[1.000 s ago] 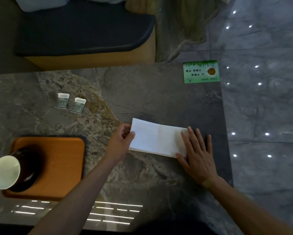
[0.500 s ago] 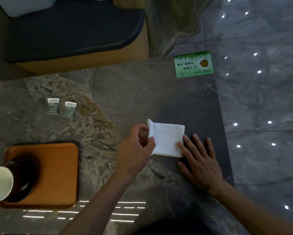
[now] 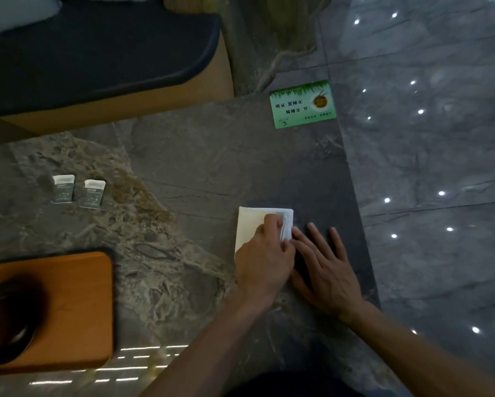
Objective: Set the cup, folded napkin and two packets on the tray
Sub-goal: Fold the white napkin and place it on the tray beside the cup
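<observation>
A white napkin point(image 3: 250, 224), folded into a small square, lies on the dark stone table right of centre. My left hand point(image 3: 264, 259) presses down on it, fingers curled over its right edge. Beside it my right hand point(image 3: 325, 267) lies flat on the table with fingers spread, its fingertips touching the napkin's right side. Two small dark packets point(image 3: 63, 188) point(image 3: 93, 194) lie side by side at the left. The orange wooden tray point(image 3: 77, 305) sits at the lower left, and on it a dark cup point(image 3: 8, 319) with a white inside stands at the frame's left edge.
A green card point(image 3: 303, 104) lies near the table's far right corner. The table's right edge point(image 3: 357, 213) runs just past my right hand, with glossy floor beyond. A bench with a dark cushion point(image 3: 97, 47) stands behind the table.
The napkin has been folded from a long rectangle into a small square. My left hand brought the left end over to the right and now presses on it. My right hand slid off to the right side.
</observation>
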A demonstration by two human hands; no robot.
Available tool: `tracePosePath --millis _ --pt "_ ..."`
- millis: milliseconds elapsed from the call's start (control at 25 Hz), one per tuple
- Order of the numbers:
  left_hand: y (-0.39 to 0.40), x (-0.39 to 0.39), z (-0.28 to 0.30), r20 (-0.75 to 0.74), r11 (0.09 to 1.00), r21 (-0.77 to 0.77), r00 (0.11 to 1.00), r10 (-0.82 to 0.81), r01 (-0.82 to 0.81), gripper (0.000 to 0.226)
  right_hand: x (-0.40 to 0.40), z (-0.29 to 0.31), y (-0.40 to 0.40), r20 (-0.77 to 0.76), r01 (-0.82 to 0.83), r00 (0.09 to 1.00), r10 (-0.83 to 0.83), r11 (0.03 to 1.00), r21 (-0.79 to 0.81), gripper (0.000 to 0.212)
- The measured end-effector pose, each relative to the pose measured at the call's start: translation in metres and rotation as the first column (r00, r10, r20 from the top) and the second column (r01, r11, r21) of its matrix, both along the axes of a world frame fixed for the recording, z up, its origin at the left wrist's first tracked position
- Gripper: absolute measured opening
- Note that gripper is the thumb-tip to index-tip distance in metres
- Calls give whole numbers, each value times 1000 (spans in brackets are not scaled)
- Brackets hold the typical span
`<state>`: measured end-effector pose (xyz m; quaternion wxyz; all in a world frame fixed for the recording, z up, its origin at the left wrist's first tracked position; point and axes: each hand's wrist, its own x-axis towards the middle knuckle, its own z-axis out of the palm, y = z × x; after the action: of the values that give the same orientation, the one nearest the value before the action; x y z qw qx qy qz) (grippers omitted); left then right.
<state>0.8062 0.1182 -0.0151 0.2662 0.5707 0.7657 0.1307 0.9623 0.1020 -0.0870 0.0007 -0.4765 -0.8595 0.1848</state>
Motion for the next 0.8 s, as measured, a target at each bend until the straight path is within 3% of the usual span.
tracePosePath --millis 400,480,600,680,800 --pt "11 9 -15 -13 993 -105 999 -53 52 36 2 -2 2 -88 34 995 -34 999 0 49" --pt "9 3 -15 73 992 -114 996 -51 60 36 1 1 4 -159 72 985 -73 997 -8 48" --pt "4 -11 -13 315 991 -126 949 -7 50 34 -1 8 1 -283 125 950 -130 992 -34 58" --pt "-4 -24 -12 398 1000 -13 917 11 -6 29 -8 16 1 -401 247 874 -274 962 -120 55" --pt "-11 -54 -21 252 954 273 966 53 -124 22 -35 31 11 -527 466 705 -474 870 -159 51"
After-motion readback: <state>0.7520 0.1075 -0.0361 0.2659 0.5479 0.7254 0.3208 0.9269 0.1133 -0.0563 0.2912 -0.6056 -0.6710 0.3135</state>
